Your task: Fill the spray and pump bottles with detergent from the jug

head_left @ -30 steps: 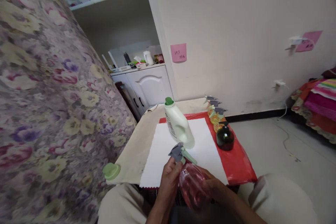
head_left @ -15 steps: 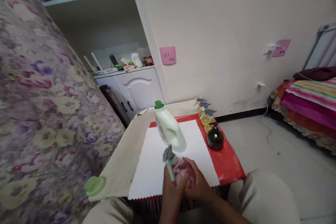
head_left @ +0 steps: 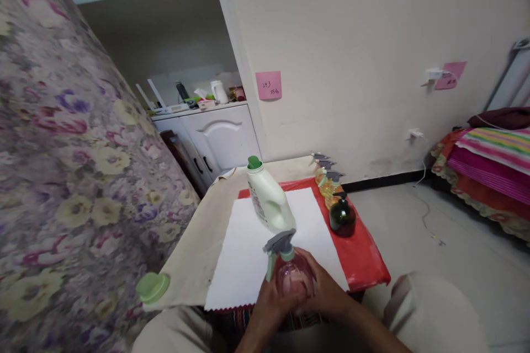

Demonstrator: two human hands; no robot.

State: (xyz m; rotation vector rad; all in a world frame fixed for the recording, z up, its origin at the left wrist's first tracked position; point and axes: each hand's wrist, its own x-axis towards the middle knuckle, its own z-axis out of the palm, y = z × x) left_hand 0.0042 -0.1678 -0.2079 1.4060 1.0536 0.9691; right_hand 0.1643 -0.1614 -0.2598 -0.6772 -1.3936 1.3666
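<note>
A pink see-through spray bottle (head_left: 293, 274) with a grey and pale green trigger head is held between both hands at the table's near edge. My left hand (head_left: 273, 303) wraps its left side, below the trigger. Around its right side curls my right hand (head_left: 325, 287). Just beyond stands a pale green detergent jug (head_left: 271, 198), uncapped, with a green spout at its mouth, on a white sheet (head_left: 238, 253). The jug's light green cap (head_left: 152, 287) sits at the table's near left corner.
A dark green pump bottle (head_left: 342, 217) stands on the red sheet (head_left: 364, 265) at the right. Behind it several yellowish spray bottles (head_left: 331, 193) form a row. A floral curtain (head_left: 103, 176) hangs at the left; a white cabinet (head_left: 223, 138) is behind.
The spray bottle has turned in my hands and now stands more upright, its trigger head pointing left. Both hands still hold it. The view has shifted slightly.
</note>
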